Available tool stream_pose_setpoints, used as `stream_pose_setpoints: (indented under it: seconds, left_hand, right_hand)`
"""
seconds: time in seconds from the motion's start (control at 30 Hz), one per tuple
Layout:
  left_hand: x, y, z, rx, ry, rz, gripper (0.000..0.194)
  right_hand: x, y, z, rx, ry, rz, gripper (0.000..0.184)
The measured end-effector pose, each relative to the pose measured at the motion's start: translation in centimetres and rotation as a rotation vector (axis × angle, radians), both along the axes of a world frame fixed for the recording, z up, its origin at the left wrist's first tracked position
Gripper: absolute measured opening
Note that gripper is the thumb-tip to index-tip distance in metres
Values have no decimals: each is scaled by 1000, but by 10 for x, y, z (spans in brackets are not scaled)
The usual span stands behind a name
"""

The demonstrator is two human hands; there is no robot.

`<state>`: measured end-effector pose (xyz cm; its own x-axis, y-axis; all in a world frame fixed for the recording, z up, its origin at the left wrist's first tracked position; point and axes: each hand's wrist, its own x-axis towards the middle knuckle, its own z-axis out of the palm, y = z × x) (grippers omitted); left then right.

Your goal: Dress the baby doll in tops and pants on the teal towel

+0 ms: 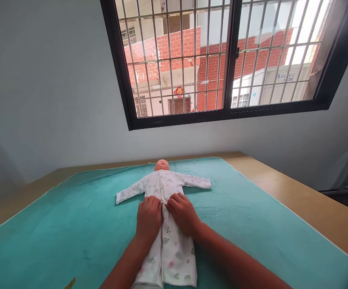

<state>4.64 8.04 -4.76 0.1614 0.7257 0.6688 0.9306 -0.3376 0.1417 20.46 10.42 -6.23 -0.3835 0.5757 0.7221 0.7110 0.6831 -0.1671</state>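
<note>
A baby doll (162,165) lies on its back with its head toward the window, dressed in a white long-sleeved baby romper (178,255) with small coloured animal prints. The sleeves are spread out to both sides. At the middle of the romper, my left hand (149,215) is closed on the fabric left of the centre line. Facing it, my right hand (182,211) grips the other side, its fingertips close to those of my left hand. What exactly the fingertips pinch is hidden. Below the hands, the lower part of the romper lies in two halves, side by side.
A green-blue cloth (80,216) with a white edge covers most of the wooden table (282,184). Behind the table are a grey wall and a dark-framed barred window (176,119). A yellowish strip (70,283) shows at the bottom left edge.
</note>
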Motion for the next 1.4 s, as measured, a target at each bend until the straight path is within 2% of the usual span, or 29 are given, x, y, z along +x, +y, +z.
stream_pose_setpoints:
  seconds: [0.13, 0.23, 0.33, 0.53, 0.8, 0.93, 1.07, 1.23, 1.4]
  left_hand:
    - [-5, 3, -8, 86, -232, -144, 15]
    - [-8, 6, -13, 75, -287, -226, 18]
    - [-10, 6, -16, 24, -275, -217, 25]
    - [-9, 5, -12, -65, -125, -221, 34]
    - [-6, 8, -10, -59, -88, -273, 32]
    - [-4, 3, -5, -106, -154, -292, 23]
    - [-6, -5, -4, -147, -249, -282, 22]
    - [-12, -10, -14, -87, -359, -182, 21]
    - [-14, -6, -19, -97, -536, -135, 26]
  right_hand:
    - [3, 1, -8, 12, 102, 55, 15]
    - [4, 2, -10, 3, 145, 87, 15]
    - [3, 3, -10, -36, 195, 123, 16]
    - [-1, 0, -7, -225, 558, 85, 16]
    - [-5, -2, -2, -254, 646, 105, 18]
    - [-3, -5, -1, -189, 455, 160, 17]
    - [-2, -8, -1, -87, 255, 189, 15]
    - [2, -8, -2, -65, 198, 234, 14]
    - [6, -15, 1, -135, 183, 379, 12]
